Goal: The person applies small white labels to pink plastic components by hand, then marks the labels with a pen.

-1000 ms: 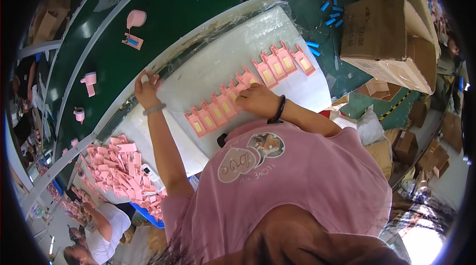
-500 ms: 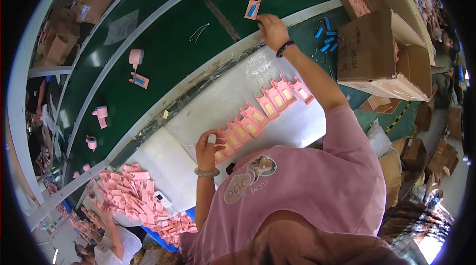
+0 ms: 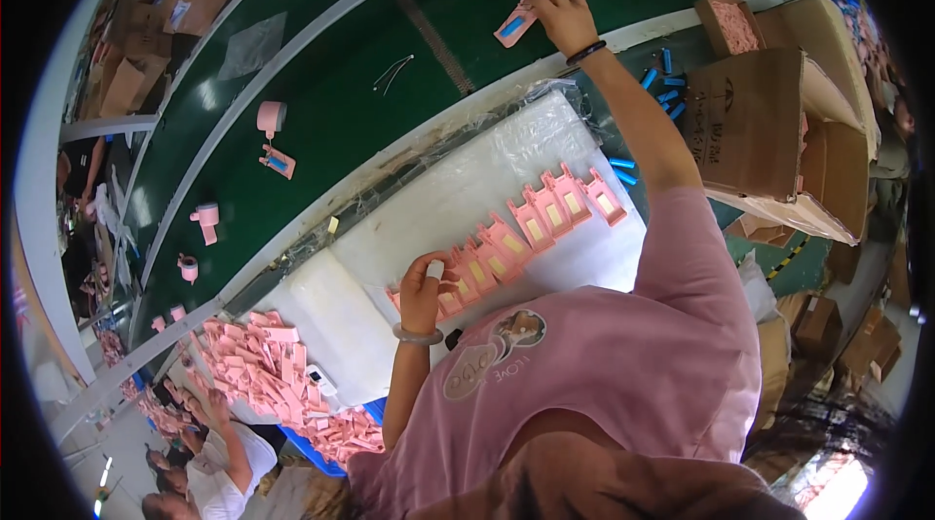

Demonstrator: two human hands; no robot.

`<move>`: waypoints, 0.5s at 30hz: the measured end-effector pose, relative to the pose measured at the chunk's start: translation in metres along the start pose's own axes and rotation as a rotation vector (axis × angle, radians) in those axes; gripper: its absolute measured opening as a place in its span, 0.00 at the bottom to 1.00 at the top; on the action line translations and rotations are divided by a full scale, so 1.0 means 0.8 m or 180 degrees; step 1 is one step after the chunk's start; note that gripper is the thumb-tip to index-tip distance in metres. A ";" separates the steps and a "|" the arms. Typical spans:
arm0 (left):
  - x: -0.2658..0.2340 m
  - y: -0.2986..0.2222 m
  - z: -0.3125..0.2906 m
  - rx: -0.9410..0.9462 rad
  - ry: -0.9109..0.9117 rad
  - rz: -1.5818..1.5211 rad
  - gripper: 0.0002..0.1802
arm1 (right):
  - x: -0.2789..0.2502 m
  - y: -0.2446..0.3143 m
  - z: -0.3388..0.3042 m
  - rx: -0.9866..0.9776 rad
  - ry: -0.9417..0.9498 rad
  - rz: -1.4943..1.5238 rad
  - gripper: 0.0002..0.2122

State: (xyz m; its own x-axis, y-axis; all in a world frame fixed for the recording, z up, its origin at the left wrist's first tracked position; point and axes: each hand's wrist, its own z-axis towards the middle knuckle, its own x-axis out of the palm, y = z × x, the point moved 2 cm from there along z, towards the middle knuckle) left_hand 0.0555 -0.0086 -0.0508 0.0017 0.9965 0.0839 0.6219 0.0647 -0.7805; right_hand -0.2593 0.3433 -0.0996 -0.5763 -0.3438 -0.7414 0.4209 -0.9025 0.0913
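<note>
My right hand (image 3: pixel 565 21) reaches out over the green belt, its fingers closed on the end of a pink plastic plate (image 3: pixel 504 34). A blue cylinder (image 3: pixel 511 26) lies in that plate. Below, a slanting row of pink plastic plates (image 3: pixel 533 230) with pale yellow rectangles lies on the white padded surface (image 3: pixel 409 218). My left hand (image 3: pixel 425 294), a white cover on one finger, rests by the row's left end with its fingers loosely curled and apart. It partly hides the plates there.
Several blue cylinders (image 3: pixel 666 96) lie beside an open cardboard box (image 3: pixel 745 121) at right. Pink parts (image 3: pixel 258 364) are heaped at lower left, near a co-worker (image 3: pixel 229 462). On the green belt (image 3: pixel 331 121) stand round pink parts (image 3: pixel 271 118) and thin wires (image 3: pixel 392 74).
My right hand has moved up onto the pink plate, which is now tilted more. The round pink part beyond it no longer shows. My left hand stays by the row. The whole view has shifted slightly.
</note>
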 end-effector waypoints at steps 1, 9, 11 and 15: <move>0.001 -0.001 -0.003 0.0085 -0.0051 -0.0028 0.22 | -0.020 0.027 0.003 0.0172 -0.0068 0.0423 0.13; 0.020 -0.041 -0.032 0.1740 -0.0264 -0.0356 0.31 | -0.180 0.234 -0.066 0.0763 0.0391 0.3462 0.10; 0.027 -0.052 -0.050 0.1982 -0.0327 -0.0210 0.24 | -0.225 0.281 -0.075 0.0973 0.0656 0.3912 0.11; 0.036 -0.051 -0.090 0.1416 0.0335 -0.0396 0.22 | -0.265 0.343 -0.089 0.0282 0.0861 0.3658 0.11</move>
State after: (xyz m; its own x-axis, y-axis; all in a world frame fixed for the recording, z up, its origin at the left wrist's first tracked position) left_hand 0.0864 0.0140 0.0278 0.0421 0.9703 0.2382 0.2267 0.2229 -0.9481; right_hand 0.0289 0.1869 0.0354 0.2799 -0.9087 -0.3097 0.5392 -0.1181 0.8338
